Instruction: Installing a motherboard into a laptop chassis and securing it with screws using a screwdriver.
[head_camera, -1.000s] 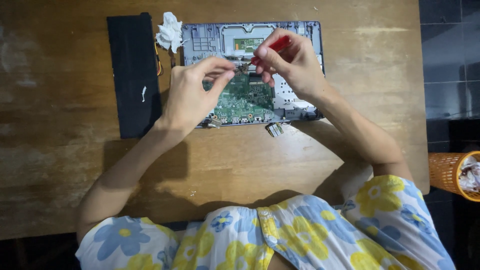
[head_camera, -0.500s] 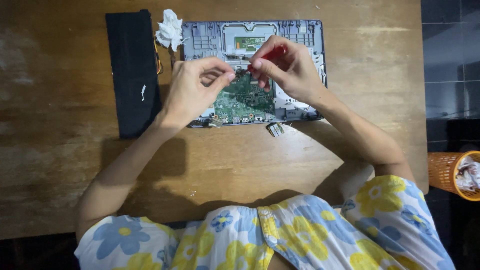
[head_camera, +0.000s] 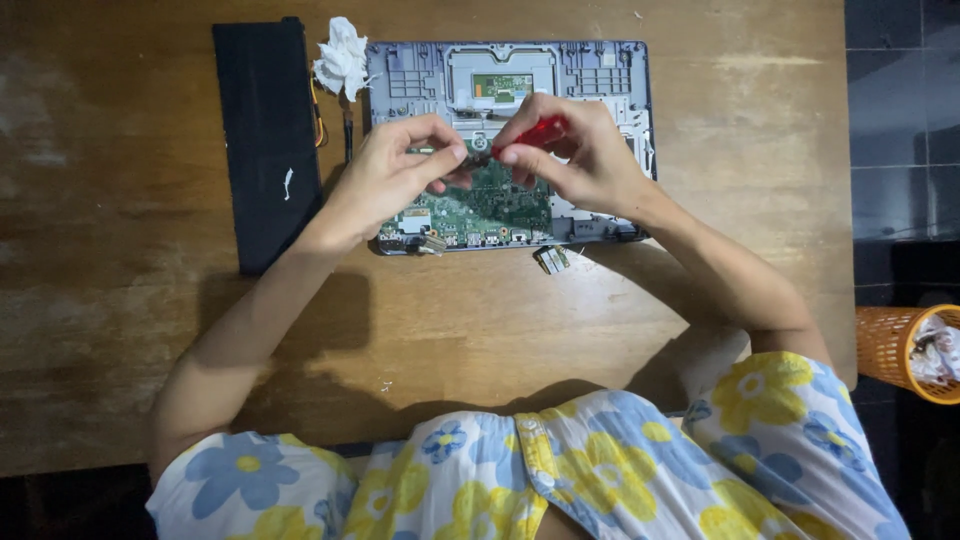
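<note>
An opened laptop base (head_camera: 600, 75) lies at the far middle of the wooden table (head_camera: 620, 320), its green circuit board (head_camera: 495, 205) exposed. My right hand (head_camera: 585, 160) grips a red-handled screwdriver (head_camera: 535, 132) whose tip points left over the board. My left hand (head_camera: 395, 175) hovers over the board with thumb and forefinger pinched together right at the screwdriver's tip; whether a small part sits between them I cannot tell.
A black flat battery pack (head_camera: 268, 135) lies left of the laptop base. A crumpled white tissue (head_camera: 343, 58) sits at its top corner. A small loose green part (head_camera: 552, 259) rests on the table in front of the base. An orange basket (head_camera: 905, 350) stands on the floor at right.
Both hands stayed over the board; the right hand with the screwdriver shifted slightly left, bringing the tip up against the left fingertips.
</note>
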